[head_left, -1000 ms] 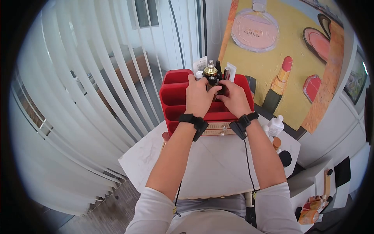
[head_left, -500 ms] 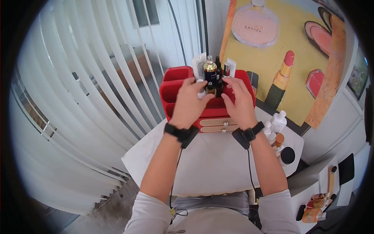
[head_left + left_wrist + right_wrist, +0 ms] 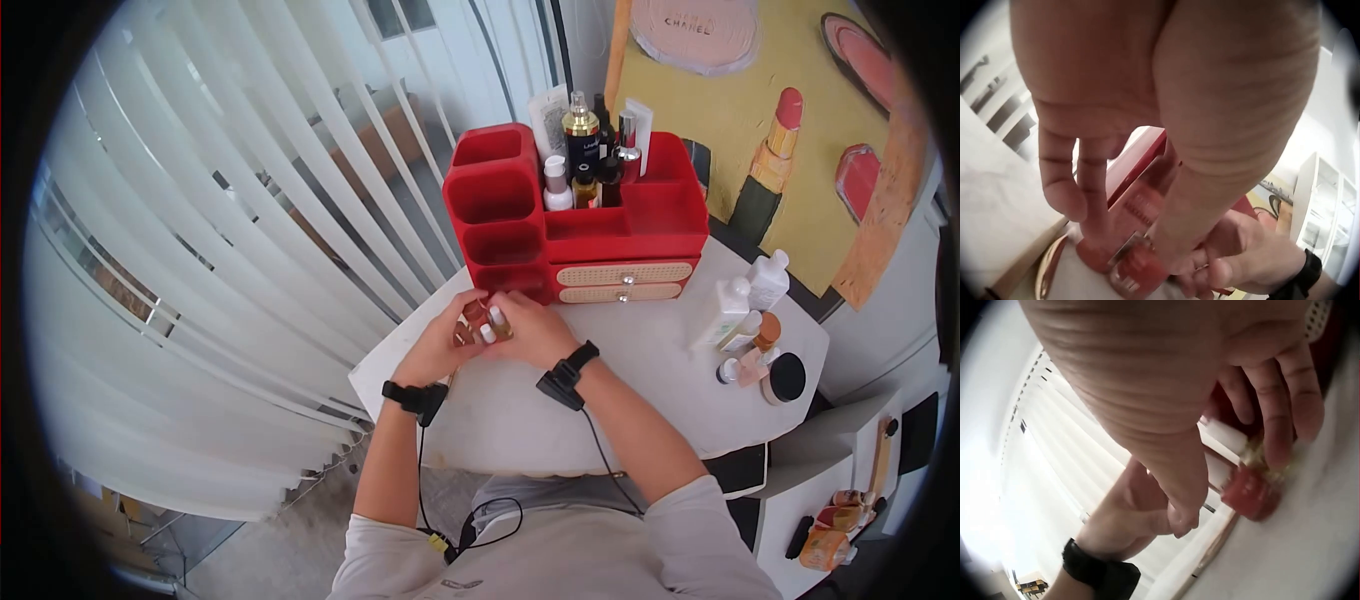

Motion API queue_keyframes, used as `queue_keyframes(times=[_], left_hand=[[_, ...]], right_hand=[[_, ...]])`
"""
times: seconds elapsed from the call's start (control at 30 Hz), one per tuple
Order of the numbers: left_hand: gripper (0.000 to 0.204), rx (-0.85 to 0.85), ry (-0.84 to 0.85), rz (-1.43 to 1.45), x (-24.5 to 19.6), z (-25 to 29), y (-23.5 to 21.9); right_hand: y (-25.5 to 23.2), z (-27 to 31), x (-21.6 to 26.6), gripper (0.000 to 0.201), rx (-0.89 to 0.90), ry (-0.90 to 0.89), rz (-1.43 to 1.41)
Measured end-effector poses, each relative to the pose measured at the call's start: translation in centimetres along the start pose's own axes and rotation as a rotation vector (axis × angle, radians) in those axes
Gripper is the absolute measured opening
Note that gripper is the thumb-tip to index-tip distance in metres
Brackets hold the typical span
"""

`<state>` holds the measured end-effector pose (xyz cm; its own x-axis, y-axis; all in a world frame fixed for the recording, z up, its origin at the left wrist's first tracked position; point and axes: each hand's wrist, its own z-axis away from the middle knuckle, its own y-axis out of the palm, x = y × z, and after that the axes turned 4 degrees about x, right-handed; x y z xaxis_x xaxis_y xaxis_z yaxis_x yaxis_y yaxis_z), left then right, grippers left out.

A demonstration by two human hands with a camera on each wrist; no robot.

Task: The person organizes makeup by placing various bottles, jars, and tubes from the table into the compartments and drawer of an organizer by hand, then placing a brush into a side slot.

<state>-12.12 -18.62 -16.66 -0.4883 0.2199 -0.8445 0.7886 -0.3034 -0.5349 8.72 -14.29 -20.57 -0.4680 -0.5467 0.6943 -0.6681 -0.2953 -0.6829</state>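
Observation:
My two hands meet low at the table's left side, in front of the red organizer (image 3: 650,246). Between them are several small bottles (image 3: 488,333), some with white caps. The left hand (image 3: 432,348) curves its fingers and thumb round them from the left. From the right, the right hand (image 3: 545,328) cups the same group. The left wrist view shows a red bottle (image 3: 1139,270) by the left thumb. In the right wrist view, a blurred red bottle (image 3: 1251,497) and a white cap (image 3: 1225,435) lie between right thumb and fingers.
A dark bottle with a gold collar (image 3: 583,148) and a small white bottle (image 3: 557,188) stand in the organizer among others. White bottles (image 3: 722,312) and a black-lidded jar (image 3: 784,378) occupy the table's right side. Vertical blinds (image 3: 250,250) hang at the left.
Both hands have left the bottles in the organizer's middle and come down and left to the small bottles on the table. The head view has shifted, so the organizer appears farther right.

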Motion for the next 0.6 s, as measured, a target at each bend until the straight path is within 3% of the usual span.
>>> queue_keyframes(times=[0.17,0.27,0.4,0.6], left_hand=[[0.063,-0.042,0.071,0.217,1.1,0.4,3.3],[0.062,-0.082,0.086,0.013,-0.6,1.4,5.7],[0.056,-0.017,0.124,-0.014,-2.4,1.7,7.9],[0.048,0.045,0.34,-0.101,-4.7,0.0,9.7]], right_hand=[[-1.5,2.6,-0.7,0.035,0.007,-0.046,0.063],[-2.8,5.5,-0.5,0.033,0.084,-0.081,0.093],[-4.6,9.3,-0.4,0.028,0.118,-0.046,0.086],[-6.5,13.0,-0.3,0.023,0.04,-0.001,0.118]])
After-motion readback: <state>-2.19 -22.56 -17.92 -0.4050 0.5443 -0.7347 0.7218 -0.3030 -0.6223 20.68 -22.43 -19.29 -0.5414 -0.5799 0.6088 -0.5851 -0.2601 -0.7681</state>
